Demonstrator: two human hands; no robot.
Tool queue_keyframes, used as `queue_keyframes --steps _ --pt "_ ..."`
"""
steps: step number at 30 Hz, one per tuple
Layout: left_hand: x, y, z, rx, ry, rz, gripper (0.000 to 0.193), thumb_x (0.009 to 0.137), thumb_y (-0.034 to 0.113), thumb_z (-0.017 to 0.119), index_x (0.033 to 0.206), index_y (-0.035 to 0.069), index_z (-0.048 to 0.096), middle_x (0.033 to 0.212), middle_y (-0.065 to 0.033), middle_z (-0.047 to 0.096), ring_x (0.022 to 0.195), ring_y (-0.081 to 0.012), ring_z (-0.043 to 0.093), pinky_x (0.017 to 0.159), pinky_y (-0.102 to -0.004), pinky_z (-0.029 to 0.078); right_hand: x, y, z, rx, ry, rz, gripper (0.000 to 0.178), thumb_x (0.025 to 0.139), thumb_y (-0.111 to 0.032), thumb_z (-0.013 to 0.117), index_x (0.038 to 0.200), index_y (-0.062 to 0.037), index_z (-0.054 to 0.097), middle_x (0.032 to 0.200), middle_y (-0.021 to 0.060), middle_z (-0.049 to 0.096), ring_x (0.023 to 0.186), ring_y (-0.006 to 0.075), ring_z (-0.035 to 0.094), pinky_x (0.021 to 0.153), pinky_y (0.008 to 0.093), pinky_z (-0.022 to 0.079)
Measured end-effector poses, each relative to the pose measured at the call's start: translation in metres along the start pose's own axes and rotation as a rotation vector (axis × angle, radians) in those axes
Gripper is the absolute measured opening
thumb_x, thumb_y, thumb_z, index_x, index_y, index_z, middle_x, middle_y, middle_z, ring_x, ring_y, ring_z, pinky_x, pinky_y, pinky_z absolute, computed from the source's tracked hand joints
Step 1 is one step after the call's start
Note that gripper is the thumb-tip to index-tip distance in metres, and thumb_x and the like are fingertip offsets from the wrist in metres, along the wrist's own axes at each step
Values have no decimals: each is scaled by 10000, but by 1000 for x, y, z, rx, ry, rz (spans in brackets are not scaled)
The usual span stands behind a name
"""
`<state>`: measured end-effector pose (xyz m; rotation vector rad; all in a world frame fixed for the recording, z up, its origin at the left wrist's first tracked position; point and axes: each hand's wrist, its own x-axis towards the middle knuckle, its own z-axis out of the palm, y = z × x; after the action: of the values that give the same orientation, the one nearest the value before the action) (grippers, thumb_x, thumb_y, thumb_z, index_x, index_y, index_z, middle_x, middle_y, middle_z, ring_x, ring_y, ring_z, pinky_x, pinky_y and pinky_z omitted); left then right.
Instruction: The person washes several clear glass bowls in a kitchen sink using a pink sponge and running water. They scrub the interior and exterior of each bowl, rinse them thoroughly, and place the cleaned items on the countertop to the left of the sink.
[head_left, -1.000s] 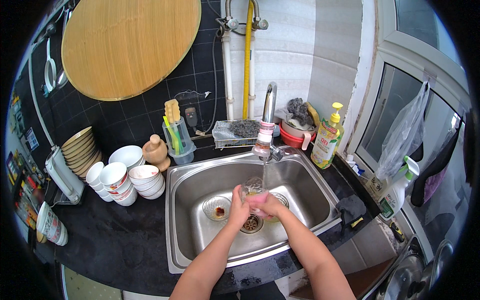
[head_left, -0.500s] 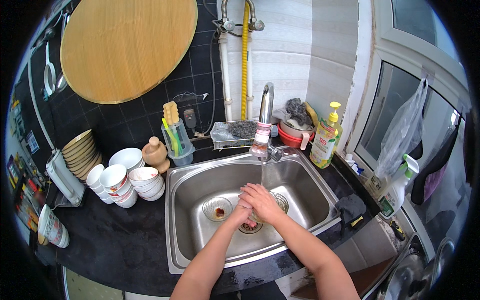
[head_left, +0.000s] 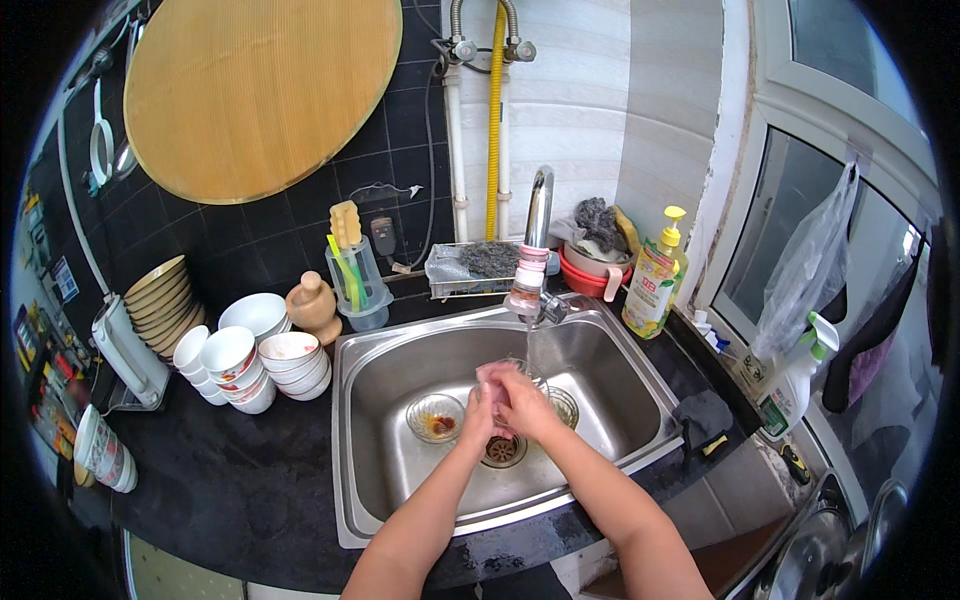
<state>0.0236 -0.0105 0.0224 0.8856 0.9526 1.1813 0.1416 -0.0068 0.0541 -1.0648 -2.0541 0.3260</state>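
Under the faucet [head_left: 533,250], over the steel sink [head_left: 390,480], my left hand [head_left: 480,415] and my right hand [head_left: 525,407] are curled together around a clear glass bowl [head_left: 508,368]. Its rim shows past my fingertips; most of it is hidden by the hands. Water runs down from the spout beside my right fingers. A second glass bowl [head_left: 435,418] with reddish-brown residue sits on the sink floor to the left. Another glass bowl [head_left: 564,405] lies to the right, partly behind my right hand. Below my hands is the drain [head_left: 503,452].
Stacked white bowls [head_left: 293,362], tan bowls [head_left: 165,305] and a wooden mortar [head_left: 313,305] stand left on the black counter [head_left: 230,480]. A utensil holder [head_left: 362,295] and wire rack [head_left: 470,287] are behind. Right are a soap bottle [head_left: 655,285] and dark cloth [head_left: 703,415].
My hands have rotated from lying one over the other to cupping the glass bowl, whose rim now shows at their far side. More of the drain is uncovered. The view has shifted slightly.
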Motion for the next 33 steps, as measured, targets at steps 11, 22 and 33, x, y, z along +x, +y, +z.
queue_keyframes --steps 11,22,33 --pt "8 4 -29 244 107 -204 517 885 488 294 1004 27 496 721 -107 567 440 -167 529 323 -249 400 -18 -4 -9 -443 -363 -142 651 636 -532 625 1036 -22 566 1055 139 557 1089 266 451 1010 417 233" --pt "-8 20 -9 157 -229 -431 945 689 798 158 1198 40 402 1027 -145 541 873 -227 556 744 -368 446 -3 -2 -13 738 -80 463 353 721 -372 660 822 -36 623 738 43 628 643 157 591 612 259 465" --pt "-7 20 -11 -304 -551 -185 129 816 136 574 928 80 544 1004 -126 587 997 -285 548 859 -375 433 1 67 -27 1456 288 913 344 794 -364 594 914 -41 576 832 49 599 734 148 565 656 279 467"
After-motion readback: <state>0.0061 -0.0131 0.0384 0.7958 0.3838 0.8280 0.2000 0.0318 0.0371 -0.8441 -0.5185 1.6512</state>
